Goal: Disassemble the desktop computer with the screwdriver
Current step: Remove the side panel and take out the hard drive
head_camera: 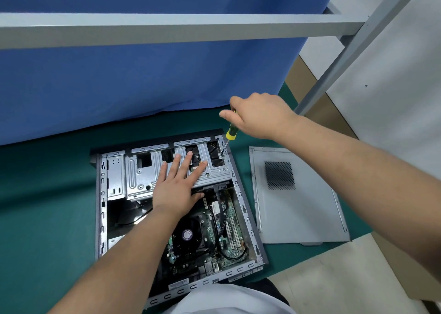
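Up top, right hand (260, 116) gripping screwdriver (230, 132), case (241, 194) far corner

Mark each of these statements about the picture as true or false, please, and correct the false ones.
1. The right hand grips the screwdriver. True.
2. The left hand is holding a loose screw. False: it lies flat with straight fingers on the metal drive cage.
3. The side panel is mounted on the computer case. False: it lies flat on the green mat, to the right of the case.
4. The screwdriver tip points at the far right corner of the case. True.
5. The motherboard is exposed. True.
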The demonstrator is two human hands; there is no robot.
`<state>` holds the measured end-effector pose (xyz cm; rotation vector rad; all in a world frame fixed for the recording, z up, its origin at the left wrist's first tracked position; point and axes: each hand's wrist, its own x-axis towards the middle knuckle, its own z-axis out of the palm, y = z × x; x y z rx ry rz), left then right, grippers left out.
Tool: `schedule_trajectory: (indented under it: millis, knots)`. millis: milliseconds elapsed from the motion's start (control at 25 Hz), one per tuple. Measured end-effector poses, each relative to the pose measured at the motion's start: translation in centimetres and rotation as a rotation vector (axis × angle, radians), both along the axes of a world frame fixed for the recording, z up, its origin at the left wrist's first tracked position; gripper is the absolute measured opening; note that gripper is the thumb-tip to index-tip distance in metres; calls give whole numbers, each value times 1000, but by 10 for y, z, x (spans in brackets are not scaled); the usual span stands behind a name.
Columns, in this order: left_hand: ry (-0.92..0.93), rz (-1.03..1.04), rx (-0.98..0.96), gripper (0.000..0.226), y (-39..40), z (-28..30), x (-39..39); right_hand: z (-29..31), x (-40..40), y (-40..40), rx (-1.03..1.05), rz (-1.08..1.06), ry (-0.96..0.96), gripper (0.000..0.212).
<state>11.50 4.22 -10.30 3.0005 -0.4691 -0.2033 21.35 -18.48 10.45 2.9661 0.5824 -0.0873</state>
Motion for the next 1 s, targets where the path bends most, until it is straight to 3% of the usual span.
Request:
schedule_trajectory:
  millis: [80,120,240,280,360,440,520,600,680,760,1000]
  knots:
    - [0,-2,3,89,0,0,0,3,0,-1,102,126,146,24]
    - [1,-3,4,89,0,1,-1,4,-1,-1,134,148,187,27]
    - [-3,-5,3,87,0,2,-1,4,-3,6,19,-10,34,46]
    - [-6,-3,2,87,0,2,-2,2,-3,7,0,0,10,43]
    - [-10,-1,2,88,0,3,-2,2,-5,6,98,118,124,24]
    - [-12,0,3,88,-1,2,-2,3,-9,5,187,150,195,27]
    - [-16,-3,1,89,-1,1,-2,2,-10,7,110,17,70,34]
    - [-17,-11,-6,89,0,0,-2,-2,-8,8,43,23,15,32]
    - [-17,-9,-13,90,0,0,-1,1,-6,6,188,100,191,20]
    - [-7,14,-7,93,-6,2,-2,4,-6,3,255,63,268,29]
    - [109,139,75,98,-58,16,10,-3,-5,7,-2,-108,5,50]
